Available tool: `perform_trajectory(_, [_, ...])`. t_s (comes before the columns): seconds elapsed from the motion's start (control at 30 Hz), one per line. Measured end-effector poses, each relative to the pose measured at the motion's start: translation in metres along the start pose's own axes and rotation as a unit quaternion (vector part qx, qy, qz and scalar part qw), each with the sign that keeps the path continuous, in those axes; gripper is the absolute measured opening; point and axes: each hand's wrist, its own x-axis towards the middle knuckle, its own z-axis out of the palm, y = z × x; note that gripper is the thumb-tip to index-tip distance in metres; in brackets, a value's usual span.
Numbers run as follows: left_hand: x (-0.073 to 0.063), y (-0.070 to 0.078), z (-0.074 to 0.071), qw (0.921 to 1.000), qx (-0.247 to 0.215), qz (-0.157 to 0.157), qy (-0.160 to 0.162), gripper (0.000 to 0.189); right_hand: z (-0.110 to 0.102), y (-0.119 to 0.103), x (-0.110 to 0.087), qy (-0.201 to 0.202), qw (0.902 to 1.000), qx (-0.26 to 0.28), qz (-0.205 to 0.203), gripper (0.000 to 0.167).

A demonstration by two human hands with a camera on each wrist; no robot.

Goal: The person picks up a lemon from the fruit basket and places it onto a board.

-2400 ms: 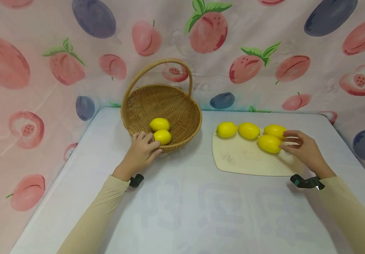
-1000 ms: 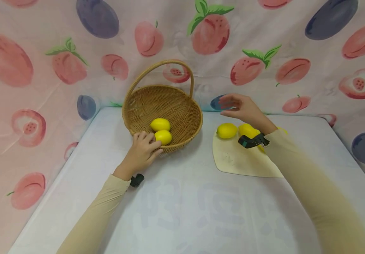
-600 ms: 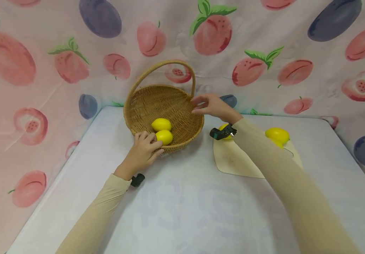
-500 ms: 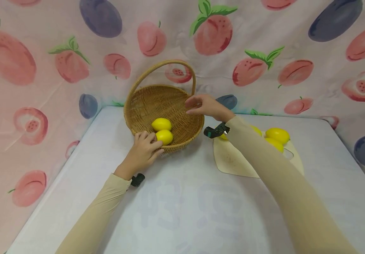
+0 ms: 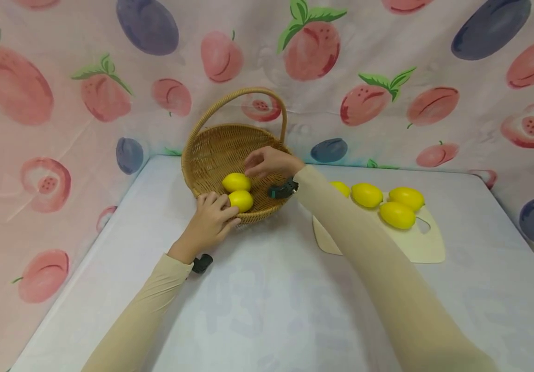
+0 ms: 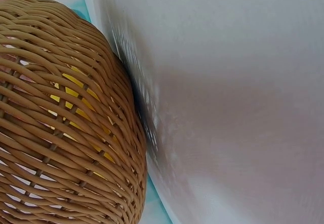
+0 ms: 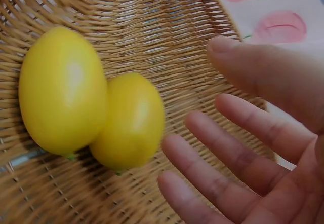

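My left hand point(image 5: 208, 219) holds the near-left rim of a wicker basket point(image 5: 216, 150), its fingers hooked over the edge. Two yellow lemons lie inside against the front: a rear lemon point(image 5: 236, 182) and a front one point(image 5: 242, 201), the latter partly behind my left fingers. Over the basket's inside hovers my right hand point(image 5: 271, 161), just behind and right of the rear lemon. In the right wrist view its fingers point(image 7: 238, 150) are spread and relaxed, holding nothing, beside the two touching lemons. The left wrist view shows the basket's outer weave point(image 6: 61, 133), lemon yellow glinting through.
A cream cutting board point(image 5: 422, 250) lies on the right of the white-covered table point(image 5: 267, 320). Several lemons point(image 5: 397, 215) rest along its back, one partly behind my right sleeve point(image 5: 369, 258). A fruit-print cloth point(image 5: 313, 98) hangs behind the basket and board.
My right hand has left the lemons on the board and swung left, with nothing in it, into the basket's opening. My left hand has stayed on the rim.
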Motion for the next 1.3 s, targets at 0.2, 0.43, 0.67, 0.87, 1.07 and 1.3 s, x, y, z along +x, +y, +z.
perform_trajectory(0.2, [0.000, 0.000, 0.000, 1.0000, -0.002, -0.004, -0.005, 0.018, 0.014, 0.003, 0.014, -0.056, 0.9974, -0.043, 0.014, 0.039])
perform_trajectory(0.43, [0.000, -0.002, 0.001, 1.0000, -0.001, 0.003, -0.003, 0.019, 0.024, 0.007, 0.022, -0.079, 0.9950, -0.053, 0.029, 0.038])
perform_trajectory(0.67, [-0.003, -0.005, 0.000, 0.9999, -0.013, 0.004, -0.006, 0.026, 0.026, 0.005, 0.024, -0.093, 0.9923, -0.063, 0.052, 0.038])
perform_trajectory(0.87, [-0.004, -0.007, -0.003, 0.9999, -0.016, -0.005, -0.003, 0.048, 0.026, 0.005, 0.026, -0.090, 0.9916, -0.075, 0.055, 0.038])
perform_trajectory(1.07, [-0.005, -0.011, -0.008, 0.9964, 0.048, -0.006, 0.069, 0.047, 0.027, 0.005, 0.025, -0.084, 0.9928, -0.068, 0.053, 0.036])
perform_trajectory(1.3, [-0.007, -0.024, -0.022, 0.9814, 0.165, 0.031, 0.093, 0.051, 0.028, 0.005, 0.026, -0.082, 0.9924, -0.075, 0.051, 0.036])
